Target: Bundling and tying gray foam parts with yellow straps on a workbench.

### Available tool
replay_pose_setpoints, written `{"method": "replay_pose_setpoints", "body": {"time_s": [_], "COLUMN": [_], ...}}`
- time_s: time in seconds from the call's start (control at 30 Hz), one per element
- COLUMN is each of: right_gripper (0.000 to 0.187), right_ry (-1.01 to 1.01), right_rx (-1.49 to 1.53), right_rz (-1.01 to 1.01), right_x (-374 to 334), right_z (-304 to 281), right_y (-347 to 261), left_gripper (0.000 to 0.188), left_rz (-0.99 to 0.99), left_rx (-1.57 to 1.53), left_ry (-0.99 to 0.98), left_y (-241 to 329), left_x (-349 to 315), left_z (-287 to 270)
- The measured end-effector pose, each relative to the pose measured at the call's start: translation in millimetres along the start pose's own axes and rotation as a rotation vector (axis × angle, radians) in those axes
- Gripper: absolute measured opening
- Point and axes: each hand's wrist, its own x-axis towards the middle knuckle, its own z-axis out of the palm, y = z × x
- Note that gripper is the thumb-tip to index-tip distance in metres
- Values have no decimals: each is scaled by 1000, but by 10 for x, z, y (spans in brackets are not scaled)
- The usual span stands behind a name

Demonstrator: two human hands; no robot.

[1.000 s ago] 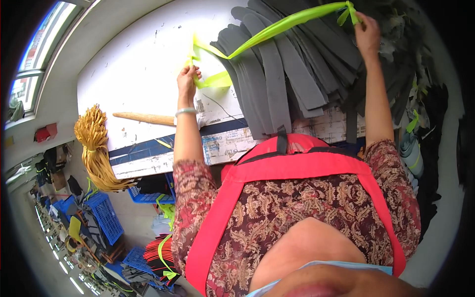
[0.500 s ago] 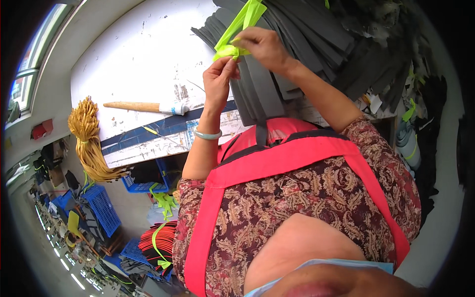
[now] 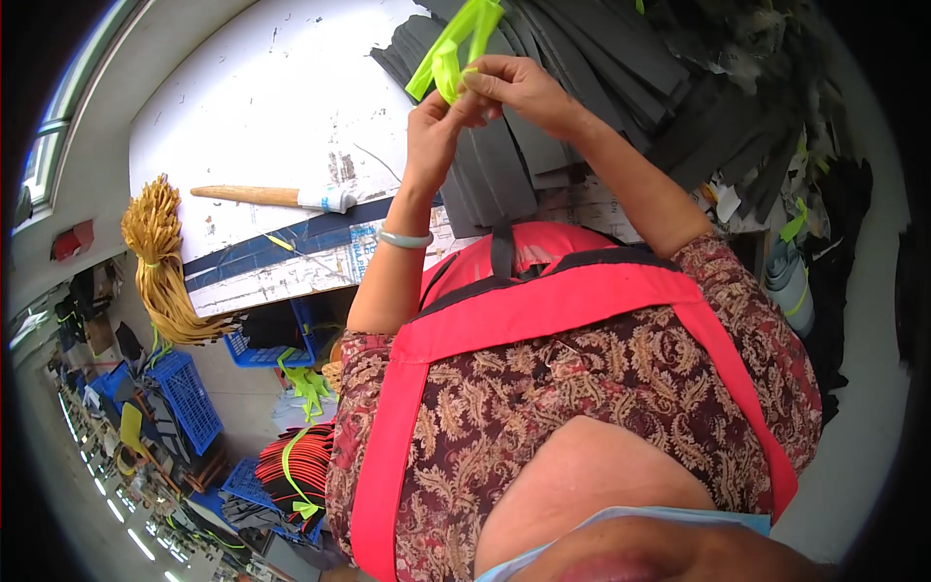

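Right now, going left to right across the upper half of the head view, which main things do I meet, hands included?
Window, bundle of golden strips, wooden stick, left hand, right hand, grey roll.

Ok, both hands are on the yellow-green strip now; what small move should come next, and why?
Probably ease the hands slightly apart to draw the yellow-green strip snug: the left hand and right hand pinch it close together, and its bands look slack beyond them, beside the grey strips.
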Motion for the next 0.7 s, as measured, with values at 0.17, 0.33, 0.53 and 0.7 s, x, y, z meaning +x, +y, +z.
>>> {"method": "replay_pose_setpoints", "body": {"time_s": [0.17,0.33,0.53,0.7], "right_gripper": [26,25,18,33], "right_ry": [377,46,267,415], "right_rx": [-332,-71,842,980], "right_rz": [-258,170,128,-2], "right_x": [75,8,-107,-308], "right_z": [66,-20,-713,-1309], "right_y": [20,158,-62,-343], "left_gripper": [24,21,16,23], "left_rz": [-164,-302,-232,-292], "left_rx": [-465,-703,-1070,-927], "left_ry": [-49,-110,-45,-175], "left_y": [-46,-154,-155,-210], "left_x": [97,105,140,96], "left_z": [-90,-229,-757,-685]}}
